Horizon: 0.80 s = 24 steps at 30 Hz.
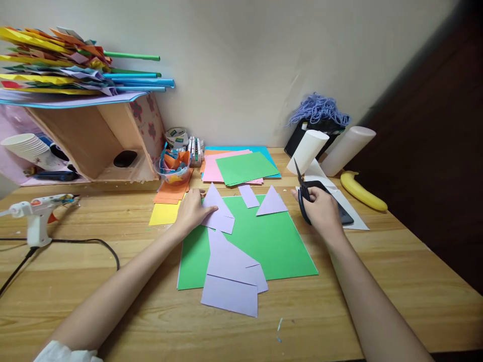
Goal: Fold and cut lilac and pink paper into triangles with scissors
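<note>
Logging from my remote feed: left hand [192, 210] at the left side of a pointed purple piece [219, 208], thumb over it; I can't tell if it pinches the paper or just presses. Right hand [323, 207] closed around black scissors [305, 192], blades pointing up and away from the body, just right of the green sheet [281, 246].

Pointed piece is over the left half of that sheet, near its far edge. I see a purple strip [248, 196] and a purple triangle [272, 203] to its right, both across the sheet's far edge. Nearer the body, a big purple piece [228, 256], then a purple rectangle [231, 296] hanging past the near edge onto the table [151, 322].

By the right hand I get a black slab [346, 217] on white paper [360, 223], banana [362, 192] beyond. Orange cards [169, 193] and a yellow card [163, 214] just beside the left hand; glue gun [38, 218] far left.
</note>
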### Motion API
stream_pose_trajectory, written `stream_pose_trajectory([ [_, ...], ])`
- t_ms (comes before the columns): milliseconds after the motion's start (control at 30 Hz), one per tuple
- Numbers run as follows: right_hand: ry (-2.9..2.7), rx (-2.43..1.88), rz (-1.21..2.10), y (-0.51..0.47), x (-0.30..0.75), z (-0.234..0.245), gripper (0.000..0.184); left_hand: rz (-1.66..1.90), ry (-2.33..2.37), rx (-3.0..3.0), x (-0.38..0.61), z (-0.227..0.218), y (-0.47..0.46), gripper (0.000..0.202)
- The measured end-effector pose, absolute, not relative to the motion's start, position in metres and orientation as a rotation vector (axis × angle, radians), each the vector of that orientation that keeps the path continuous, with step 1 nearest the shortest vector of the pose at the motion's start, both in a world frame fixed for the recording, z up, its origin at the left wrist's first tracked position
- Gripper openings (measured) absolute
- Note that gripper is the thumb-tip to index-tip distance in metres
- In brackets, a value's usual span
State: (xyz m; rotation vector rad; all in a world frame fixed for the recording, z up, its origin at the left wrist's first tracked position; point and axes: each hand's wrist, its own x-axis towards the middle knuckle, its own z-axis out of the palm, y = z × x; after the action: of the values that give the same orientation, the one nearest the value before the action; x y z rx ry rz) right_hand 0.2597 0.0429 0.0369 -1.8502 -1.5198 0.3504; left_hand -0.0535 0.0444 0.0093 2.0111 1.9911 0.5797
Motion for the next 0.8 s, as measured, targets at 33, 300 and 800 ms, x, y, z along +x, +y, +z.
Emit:
stream_pose_trajectory([
  [33,-1.510,-1.854,0.302,0.042,0.258,0.037,0.037,0.605,1.969,2.007,-0.054,0.008,0.045,0.052],
  [300,-1.510,-1.545,0.653,0.031,0.227,0.032,0.040,0.798,1.966,2.240,-0.052,0.012,0.046,0.017],
  [800,-1.243,-1.235,1.323,0.011,0.180,0.022,0.040,1.417,1.307,1.175,-0.013,0.049,0.019,0.032],
])
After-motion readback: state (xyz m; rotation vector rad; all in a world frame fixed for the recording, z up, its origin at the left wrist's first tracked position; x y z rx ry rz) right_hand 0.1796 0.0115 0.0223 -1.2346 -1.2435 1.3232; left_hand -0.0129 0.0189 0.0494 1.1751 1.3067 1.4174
